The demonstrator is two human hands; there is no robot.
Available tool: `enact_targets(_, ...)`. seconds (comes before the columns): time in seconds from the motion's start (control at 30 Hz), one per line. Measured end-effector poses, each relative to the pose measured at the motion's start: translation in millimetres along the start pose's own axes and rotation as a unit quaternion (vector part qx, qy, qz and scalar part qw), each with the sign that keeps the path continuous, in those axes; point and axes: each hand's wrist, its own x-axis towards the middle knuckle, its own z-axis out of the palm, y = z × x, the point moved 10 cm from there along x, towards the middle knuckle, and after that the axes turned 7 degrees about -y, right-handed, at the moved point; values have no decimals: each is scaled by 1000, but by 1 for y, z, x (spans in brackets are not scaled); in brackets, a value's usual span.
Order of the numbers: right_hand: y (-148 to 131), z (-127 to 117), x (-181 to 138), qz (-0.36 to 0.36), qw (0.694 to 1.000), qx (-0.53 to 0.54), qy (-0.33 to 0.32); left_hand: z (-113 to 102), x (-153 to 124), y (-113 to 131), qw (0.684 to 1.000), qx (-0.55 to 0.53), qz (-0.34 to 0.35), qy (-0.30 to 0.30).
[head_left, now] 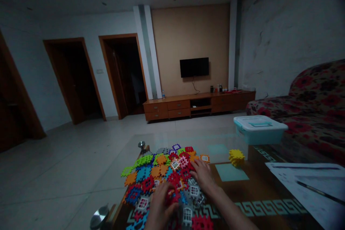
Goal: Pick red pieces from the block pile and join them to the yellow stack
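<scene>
On a glass-topped table [258, 190] in a dim living room, both hands rest on a heap of coloured interlocking tiles [164, 176]: left hand [161, 201] loosely curled over red pieces (grip unclear), right hand [203, 176] fingers spread flat.

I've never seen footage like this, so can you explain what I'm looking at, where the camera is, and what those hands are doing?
There is one picture, taken by a camera worn on a person's head, looking forward and down. The two bare hands at the bottom are that person's own. The left hand and the right hand both rest on a pile of colourful plastic tiles spread over a low table. Whether either hand grips a tile cannot be told. Also on the table are a small yellow stack, a lidded box and papers. Beyond are a sofa and a wall TV.
</scene>
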Motion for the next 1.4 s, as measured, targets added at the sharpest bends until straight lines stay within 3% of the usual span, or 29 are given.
enact_targets(0.13,-3,-8,-6,-7,1000,5,4,72,-6,45,983,-8,71,-169)
enact_targets(0.23,-2,-13,-11,-1,1000,13,1,113,-3,45,970,40,79,-225)
enact_targets(0.33,-1,-13,-14,1,1000,22,-7,132,3,32,968,71,60,-233)
enact_targets(0.5,-1,-12,-15,-7,999,37,-12,134,8,25,967,105,38,-230)
enact_targets(0.77,6,-6,-8,-30,998,59,-12,105,3,27,980,53,42,-185)
enact_targets(1.0,1,-10,-11,-68,996,59,-5,129,4,34,968,97,44,-228)
enact_targets(1.2,0,-11,-12,-66,996,55,4,128,-2,47,957,141,22,-253)
enact_targets(1.4,11,-19,-14,-47,995,84,34,133,0,41,961,125,32,-246)
